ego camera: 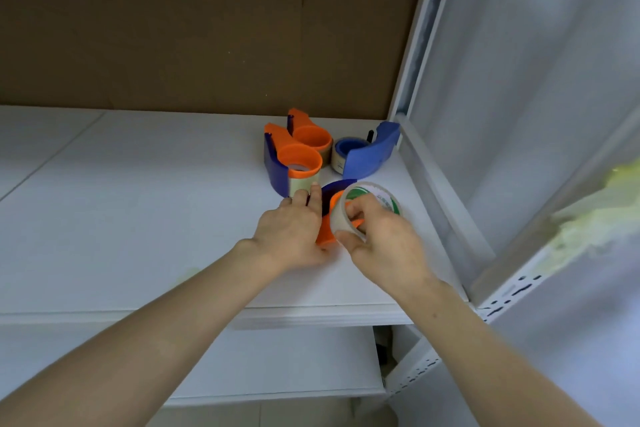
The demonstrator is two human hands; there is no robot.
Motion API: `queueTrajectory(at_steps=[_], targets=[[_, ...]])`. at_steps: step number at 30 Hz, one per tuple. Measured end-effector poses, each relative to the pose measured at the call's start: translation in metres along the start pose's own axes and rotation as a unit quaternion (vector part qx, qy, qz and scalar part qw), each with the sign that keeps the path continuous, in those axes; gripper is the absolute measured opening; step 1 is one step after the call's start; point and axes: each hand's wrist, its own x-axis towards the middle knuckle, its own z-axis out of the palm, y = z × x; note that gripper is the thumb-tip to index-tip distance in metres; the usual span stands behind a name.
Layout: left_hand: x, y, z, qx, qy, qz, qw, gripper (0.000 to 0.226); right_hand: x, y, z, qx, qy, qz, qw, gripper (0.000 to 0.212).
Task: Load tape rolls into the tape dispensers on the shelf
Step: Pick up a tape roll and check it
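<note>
On the white shelf (pixel 138 218) my right hand (pixel 384 246) grips a clear tape roll (pixel 360 204) with a green-and-white core label, held tilted over an orange-and-blue tape dispenser (pixel 327 229). My left hand (pixel 294 232) holds that dispenser from its left side, fingers stretched along it. Just behind stands an orange-and-blue dispenser (pixel 291 163) with a tape roll on its hub. Further back sits a second orange dispenser (pixel 308 135), and to the right a blue dispenser (pixel 363 152) with a roll in it.
A brown cardboard sheet (pixel 207 28) forms the back wall. A white metal upright and frame (pixel 426 87) close the shelf's right side. A lower white shelf (pixel 277 364) shows below the front edge.
</note>
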Motion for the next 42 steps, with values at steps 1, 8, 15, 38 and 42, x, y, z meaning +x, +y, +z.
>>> queueTrajectory(at_steps=[1,8,15,38,42], targets=[[0.0,0.0,-0.002,-0.019,-0.02,-0.005,1.0,0.102,-0.001,-0.001,-0.004,0.005,0.003,-0.004,1.0,0.028],[0.0,0.006,-0.019,-0.437,0.07,0.029,0.896,0.04,0.01,-0.001,-0.016,0.06,0.157,-0.152,0.974,0.017],[-0.039,-0.048,-0.064,-0.722,0.147,-0.278,0.616,0.032,0.037,-0.058,0.002,0.479,-0.023,-0.016,0.877,0.017],[-0.353,-0.395,-0.127,-0.695,0.363,-0.369,0.5,0.029,-0.011,-0.501,0.213,0.519,-0.245,-0.113,0.811,0.021],[-0.371,-0.448,-0.13,-0.674,0.392,-0.393,0.487,0.021,0.003,-0.557,0.251,0.499,-0.261,-0.137,0.815,0.022]])
